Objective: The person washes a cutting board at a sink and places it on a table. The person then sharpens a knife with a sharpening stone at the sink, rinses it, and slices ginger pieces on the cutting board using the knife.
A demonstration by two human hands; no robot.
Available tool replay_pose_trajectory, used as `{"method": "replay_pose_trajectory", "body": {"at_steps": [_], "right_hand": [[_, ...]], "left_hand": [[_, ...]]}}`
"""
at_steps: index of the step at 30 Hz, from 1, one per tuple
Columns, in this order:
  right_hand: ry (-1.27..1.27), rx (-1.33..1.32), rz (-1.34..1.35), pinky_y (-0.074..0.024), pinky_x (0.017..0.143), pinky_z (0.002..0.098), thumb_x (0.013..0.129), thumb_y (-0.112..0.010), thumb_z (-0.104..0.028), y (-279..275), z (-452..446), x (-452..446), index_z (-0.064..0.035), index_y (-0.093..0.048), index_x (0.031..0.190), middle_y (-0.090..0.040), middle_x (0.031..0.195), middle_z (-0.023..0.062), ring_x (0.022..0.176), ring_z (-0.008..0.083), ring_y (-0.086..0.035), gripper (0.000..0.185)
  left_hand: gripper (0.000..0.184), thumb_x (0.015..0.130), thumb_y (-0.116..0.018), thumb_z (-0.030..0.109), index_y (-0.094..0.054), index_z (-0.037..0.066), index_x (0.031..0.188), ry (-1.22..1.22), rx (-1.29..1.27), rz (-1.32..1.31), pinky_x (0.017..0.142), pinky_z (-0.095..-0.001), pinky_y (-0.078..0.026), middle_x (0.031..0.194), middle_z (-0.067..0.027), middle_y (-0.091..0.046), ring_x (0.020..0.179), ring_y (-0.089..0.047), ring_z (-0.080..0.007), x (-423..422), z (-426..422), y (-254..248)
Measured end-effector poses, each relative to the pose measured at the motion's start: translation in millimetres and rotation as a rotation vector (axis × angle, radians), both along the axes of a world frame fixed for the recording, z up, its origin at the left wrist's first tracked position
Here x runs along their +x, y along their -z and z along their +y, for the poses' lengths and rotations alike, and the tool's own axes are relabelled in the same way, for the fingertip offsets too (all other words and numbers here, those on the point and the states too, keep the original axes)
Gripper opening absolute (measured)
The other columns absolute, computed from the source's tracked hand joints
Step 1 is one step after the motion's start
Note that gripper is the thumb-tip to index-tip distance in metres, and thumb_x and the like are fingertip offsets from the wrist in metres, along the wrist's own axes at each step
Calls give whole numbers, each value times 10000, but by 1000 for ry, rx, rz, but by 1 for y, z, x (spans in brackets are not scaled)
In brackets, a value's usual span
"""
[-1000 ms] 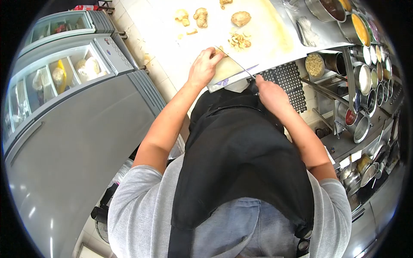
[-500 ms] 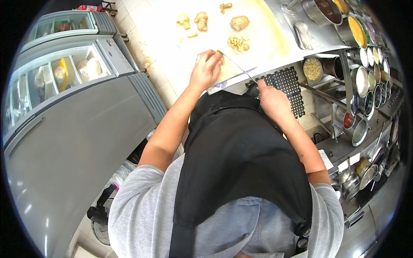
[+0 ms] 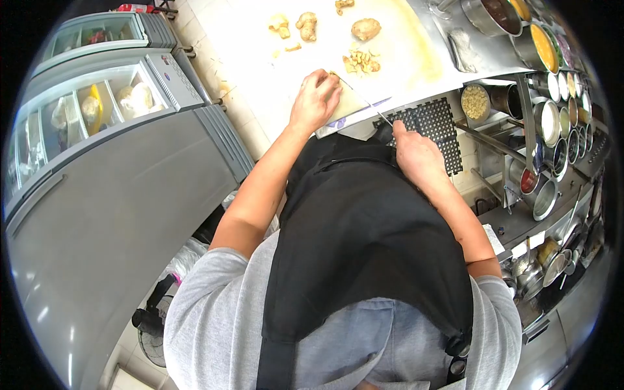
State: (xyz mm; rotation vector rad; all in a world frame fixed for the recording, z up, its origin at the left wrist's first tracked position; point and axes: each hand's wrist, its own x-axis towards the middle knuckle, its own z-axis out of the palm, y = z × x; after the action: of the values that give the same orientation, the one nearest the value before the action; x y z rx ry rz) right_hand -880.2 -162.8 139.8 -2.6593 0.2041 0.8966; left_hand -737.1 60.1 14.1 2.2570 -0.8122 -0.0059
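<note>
My right hand is closed round the handle of a kitchen knife, its thin blade slanting up and left across the front edge of the white cutting surface. The blade's tip lies by the fingertips of my left hand. Those fingers are curled down on a piece of ginger, mostly hidden under them. Just beyond is a small heap of cut ginger. Farther back lie a big ginger root, a knobbly ginger root, a paler ginger piece and smaller bits.
Metal pots and a crumpled cloth stand to the right. Below them is a pot of pale chopped pieces, near a black perforated mat. A glass-topped freezer fills the left side.
My right hand and the knife have shifted slightly right. My left hand has moved a little up and right, still over the ginger. The whole view has shifted slightly.
</note>
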Motion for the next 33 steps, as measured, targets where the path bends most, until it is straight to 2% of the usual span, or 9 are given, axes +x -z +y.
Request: {"method": "replay_pose_trajectory", "body": {"at_steps": [3, 6, 9, 12, 16, 24, 28, 30, 33], "right_hand": [[17, 37, 8, -586, 807, 569, 1001, -452, -59, 4, 0, 5, 18, -520, 1145, -735, 992, 301, 944, 474, -740, 176], [29, 97, -110, -575, 826, 568, 1001, -447, -58, 69, 6, 6, 23, -516, 1148, -729, 973, 310, 947, 480, -731, 181], [41, 164, -133, -554, 842, 580, 1022, -461, -88, 78, -2, 15, 25, -528, 1165, -725, 962, 314, 946, 488, -719, 194], [50, 194, -76, -539, 833, 600, 1050, -454, -135, 58, -8, 17, 22, -537, 1174, -726, 956, 312, 946, 491, -718, 217], [70, 58, -114, -563, 837, 574, 1046, -428, -128, 32, -6, 10, 7, -548, 1183, -741, 968, 289, 948, 465, -736, 226], [-49, -40, -81, -599, 793, 546, 992, -459, -68, -2, -14, 7, -6, -569, 1180, -751, 956, 267, 906, 445, -754, 226], [-44, -37, -82, -566, 755, 571, 1019, -457, -101, -1, -18, 9, -22, -557, 1204, -737, 915, 272, 884, 455, -735, 225], [-13, -10, -65, -565, 752, 569, 1011, -460, -96, 7, -16, 15, -14, -550, 1194, -735, 917, 276, 890, 470, -729, 221], [-72, 67, -154, -584, 807, 538, 1019, -452, -105, 85, -14, 17, -6, -573, 1215, -745, 985, 271, 939, 445, -742, 251]], "left_hand": [[266, 919, -753, 153, -695, 88, 1170, 12, 29, -10, 956, -458, -558, 1204, -175, -620, 1127, -638, -381, 1, 1, 1], [275, 923, -746, 150, -692, 83, 1184, 25, 21, -8, 967, -450, -557, 1196, -170, -625, 1133, -638, -377, 2, 3, -3], [291, 921, -747, 138, -695, 80, 1201, 26, -45, -24, 976, -446, -554, 1193, -161, -633, 1142, -638, -369, 1, 8, 0], [311, 914, -749, 120, -696, 79, 1218, -16, -96, -28, 969, -446, -555, 1181, -157, -646, 1150, -638, -364, -3, 12, 3], [310, 914, -730, 78, -696, 84, 1222, -29, -99, 23, 957, -438, -560, 1165, -151, -655, 1130, -651, -354, -3, 6, -4], [220, 946, -657, 75, -697, 103, 1161, 32, 75, 86, 911, -437, -577, 1177, -124, -658, 1085, -676, -344, 6, -3, -18], [227, 941, -653, 65, -695, 102, 1161, 39, 105, 61, 917, -438, -581, 1188, -123, -659, 1086, -680, -343, 7, -5, -15], [235, 941, -653, 65, -695, 103, 1169, 27, 118, 130, 930, -430, -582, 1209, -112, -663, 1092, -686, -336, 7, -5, -19], [283, 936, -675, 64, -685, 104, 1216, 88, 104, 79, 919, -427, -589, 1228, -116, -681, 1089, -691, -345, 9, 1, -14]]}}
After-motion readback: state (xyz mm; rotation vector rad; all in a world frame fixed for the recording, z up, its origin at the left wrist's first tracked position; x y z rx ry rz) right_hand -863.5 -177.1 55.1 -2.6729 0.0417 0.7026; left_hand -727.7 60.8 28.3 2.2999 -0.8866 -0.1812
